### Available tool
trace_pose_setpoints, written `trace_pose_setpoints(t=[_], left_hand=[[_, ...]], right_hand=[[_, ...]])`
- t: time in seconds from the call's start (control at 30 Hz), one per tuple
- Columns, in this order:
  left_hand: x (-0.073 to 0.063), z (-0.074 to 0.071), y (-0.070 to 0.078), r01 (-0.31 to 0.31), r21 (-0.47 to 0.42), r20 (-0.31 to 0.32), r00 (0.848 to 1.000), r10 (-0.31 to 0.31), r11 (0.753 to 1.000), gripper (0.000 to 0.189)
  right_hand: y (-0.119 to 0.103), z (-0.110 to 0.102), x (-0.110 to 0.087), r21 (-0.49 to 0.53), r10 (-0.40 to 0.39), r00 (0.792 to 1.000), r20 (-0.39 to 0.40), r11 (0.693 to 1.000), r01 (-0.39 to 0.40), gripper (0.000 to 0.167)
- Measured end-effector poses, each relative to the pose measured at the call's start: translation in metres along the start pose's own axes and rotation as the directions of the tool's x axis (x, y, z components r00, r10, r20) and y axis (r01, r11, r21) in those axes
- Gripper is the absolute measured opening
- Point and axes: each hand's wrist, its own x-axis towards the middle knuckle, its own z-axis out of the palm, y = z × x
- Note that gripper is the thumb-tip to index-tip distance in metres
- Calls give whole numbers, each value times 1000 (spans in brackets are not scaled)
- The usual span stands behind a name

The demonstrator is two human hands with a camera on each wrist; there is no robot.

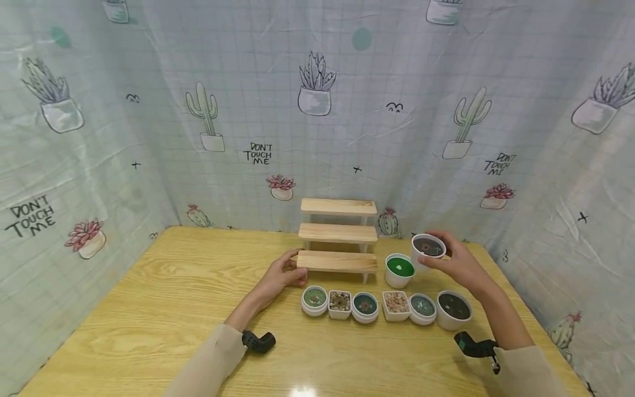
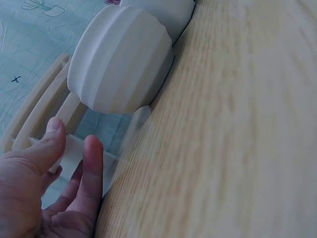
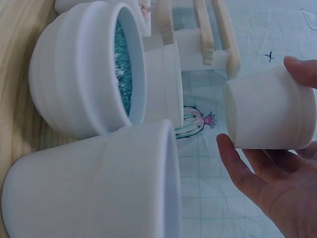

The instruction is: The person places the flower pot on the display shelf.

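Observation:
My right hand [image 1: 458, 264] grips a white plant pot [image 3: 270, 111] with dark filling, thumb on one side and fingers on the other. This pot is raised at the back right, close to a white pot with bright green filling [image 1: 399, 267]. At the left end of a three-step stand with wooden treads [image 1: 337, 261], my left hand [image 1: 280, 278] holds the lowest step's end, thumb in front and index finger behind. The left wrist view shows the thumb [image 2: 53, 131] at the step's edge and other fingers beside the white side panel [image 2: 74, 151].
Several small white pots stand in a row before the stand, among them a square one with pebbles [image 1: 396, 303], a round teal-filled one [image 1: 422, 309] and a larger dark-filled one [image 1: 453, 310]. A printed curtain [image 1: 317, 143] hangs behind the wooden table [image 1: 188, 298].

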Motion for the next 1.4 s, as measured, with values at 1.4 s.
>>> trace_pose_setpoints(t=[1.4], left_hand=[[-5, 5, 3, 7, 42, -24, 1000, -6, 999, 77]], right_hand=[[-37, 18, 29, -35, -40, 999, 6, 999, 41, 75]])
